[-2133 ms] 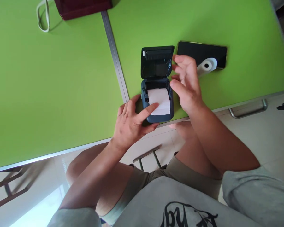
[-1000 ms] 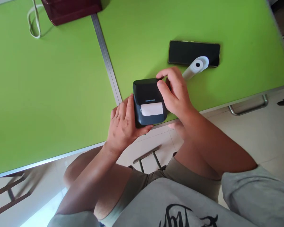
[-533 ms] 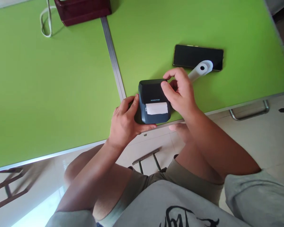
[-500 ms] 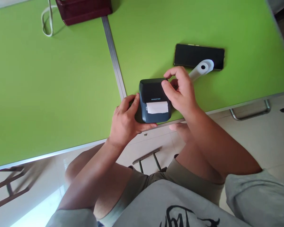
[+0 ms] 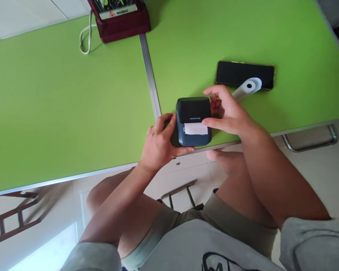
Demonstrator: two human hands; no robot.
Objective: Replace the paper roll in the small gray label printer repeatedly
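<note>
A small dark blue printer (image 5: 193, 119) stands near the front edge of the green table (image 5: 73, 105), lid closed, with a white paper strip (image 5: 196, 129) sticking out of its slot. My left hand (image 5: 161, 145) grips its left side and front corner. My right hand (image 5: 228, 113) rests against its right side with the fingers loosely spread and the thumb tip at the paper strip. A white paper roll (image 5: 247, 87) lies just behind my right hand.
A black phone (image 5: 244, 74) lies flat behind the paper roll. A dark red box (image 5: 118, 19) with a white cord (image 5: 86, 37) sits at the far edge, by the metal seam (image 5: 149, 79) between the table halves. My knees are under the table edge.
The printer lid, open at first over a loaded roll, is now closed. My right hand has come off the lid top and sits at the printer's right side. The view shifted a little.
</note>
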